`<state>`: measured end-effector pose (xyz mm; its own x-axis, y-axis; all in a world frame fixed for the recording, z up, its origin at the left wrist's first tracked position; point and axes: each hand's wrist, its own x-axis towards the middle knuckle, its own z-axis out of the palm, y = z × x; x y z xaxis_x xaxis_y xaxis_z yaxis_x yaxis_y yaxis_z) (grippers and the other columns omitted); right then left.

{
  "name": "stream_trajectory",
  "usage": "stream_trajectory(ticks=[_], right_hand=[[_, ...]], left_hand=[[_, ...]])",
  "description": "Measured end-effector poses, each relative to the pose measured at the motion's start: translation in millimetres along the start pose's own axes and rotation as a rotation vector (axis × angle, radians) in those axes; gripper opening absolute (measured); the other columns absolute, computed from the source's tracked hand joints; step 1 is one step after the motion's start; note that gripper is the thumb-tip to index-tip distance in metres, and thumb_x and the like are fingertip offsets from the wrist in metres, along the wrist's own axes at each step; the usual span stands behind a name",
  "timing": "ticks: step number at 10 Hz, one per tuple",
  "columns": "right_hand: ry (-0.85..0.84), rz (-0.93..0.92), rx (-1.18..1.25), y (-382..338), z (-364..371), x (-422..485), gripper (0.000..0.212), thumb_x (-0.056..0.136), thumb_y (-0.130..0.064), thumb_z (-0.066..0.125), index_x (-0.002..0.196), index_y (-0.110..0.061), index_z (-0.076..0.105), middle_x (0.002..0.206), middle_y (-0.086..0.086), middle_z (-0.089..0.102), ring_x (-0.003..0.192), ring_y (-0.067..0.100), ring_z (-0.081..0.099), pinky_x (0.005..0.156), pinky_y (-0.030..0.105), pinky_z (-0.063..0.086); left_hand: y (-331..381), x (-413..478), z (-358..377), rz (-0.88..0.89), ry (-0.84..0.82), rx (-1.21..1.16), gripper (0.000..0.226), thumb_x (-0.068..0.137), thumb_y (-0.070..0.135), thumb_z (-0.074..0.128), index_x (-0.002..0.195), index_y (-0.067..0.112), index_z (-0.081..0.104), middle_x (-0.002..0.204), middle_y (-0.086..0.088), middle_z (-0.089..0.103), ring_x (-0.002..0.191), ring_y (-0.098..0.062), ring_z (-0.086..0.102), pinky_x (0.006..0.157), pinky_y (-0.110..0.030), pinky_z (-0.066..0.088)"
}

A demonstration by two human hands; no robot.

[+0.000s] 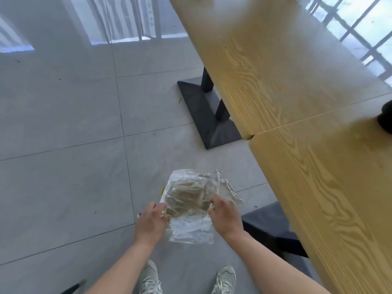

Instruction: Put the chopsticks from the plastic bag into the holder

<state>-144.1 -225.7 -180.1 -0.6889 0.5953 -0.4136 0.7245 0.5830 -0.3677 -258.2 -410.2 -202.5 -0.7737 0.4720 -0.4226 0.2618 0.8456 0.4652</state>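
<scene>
- Both our hands are on the plastic bag (191, 205), held in the air above the floor (63, 166) and in front of our shoes (149, 276): the left hand (151, 222) has its fingers curled against the bag's left side, and the right hand (226, 216) pinches the film at its right side.
- Inside the bag we see the chopsticks (186, 195) as a pale, tangled bundle; they are blurred through the plastic, so we cannot tell a single clear direction, though the mass seems to run roughly from lower left to upper right, toward the knotted top (224, 185).
- That top looks twisted or tied, so we judge the bag is not yet open.
- Risk: nothing supports the bag from below; if the thin film tears or the mouth opens suddenly, chopsticks could spill onto the floor.
- Risk: loose sticks lying crosswise may snag the plastic as we draw them out.
- To our right runs the desk (297, 102), its near edge well apart from the bag; a dark object (387, 119) at the right edge may be the holder, but we cannot tell.
</scene>
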Motion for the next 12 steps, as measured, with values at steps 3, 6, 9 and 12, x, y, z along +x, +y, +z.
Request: stream_trajectory(ticks=[3, 6, 9, 12], right_hand=[[-0.071, 0.150, 0.011, 56, 115, 60, 0.020, 0.090, -0.010, 0.051, 0.098, -0.015, 0.068, 0.089, 0.004, 0.071, 0.081, 0.024, 0.065, 0.069, 0.035, 0.053], [-0.350, 0.064, -0.305, 62, 193, 151, 0.025, 0.080, 0.010, 0.052, 0.068, -0.013, 0.055, 0.069, 0.005, 0.059, 0.071, 0.029, 0.063, 0.060, 0.033, 0.051], [-0.467, 0.043, -0.333, 67, 251, 198, 0.018, 0.090, -0.004, 0.059, 0.079, -0.017, 0.055, 0.069, 0.001, 0.052, 0.067, 0.020, 0.057, 0.065, 0.033, 0.054], [-0.243, -0.062, -0.341, 72, 245, 196, 0.021, 0.089, -0.013, 0.061, 0.109, -0.018, 0.067, 0.106, 0.007, 0.067, 0.100, 0.029, 0.063, 0.083, 0.043, 0.057]], left_hand=[[-28, 102, 90, 0.208, -0.109, 0.404, 0.019, 0.093, 0.014, 0.052, 0.111, 0.018, 0.055, 0.108, -0.003, 0.051, 0.087, -0.026, 0.058, 0.067, -0.038, 0.047], [-55, 182, 176, 0.248, -0.179, 0.701, 0.038, 0.090, 0.013, 0.057, 0.126, 0.019, 0.048, 0.124, -0.008, 0.043, 0.109, -0.026, 0.048, 0.091, -0.039, 0.042], [-72, 211, 230, 0.216, -0.316, 0.800, 0.058, 0.093, 0.035, 0.051, 0.147, 0.023, 0.034, 0.161, -0.015, 0.015, 0.142, -0.040, 0.021, 0.112, -0.058, 0.020], [-73, 200, 224, 0.333, -0.213, 0.799, 0.054, 0.092, 0.030, 0.058, 0.143, 0.020, 0.044, 0.162, -0.019, 0.015, 0.147, -0.040, 0.014, 0.119, -0.059, 0.014]])
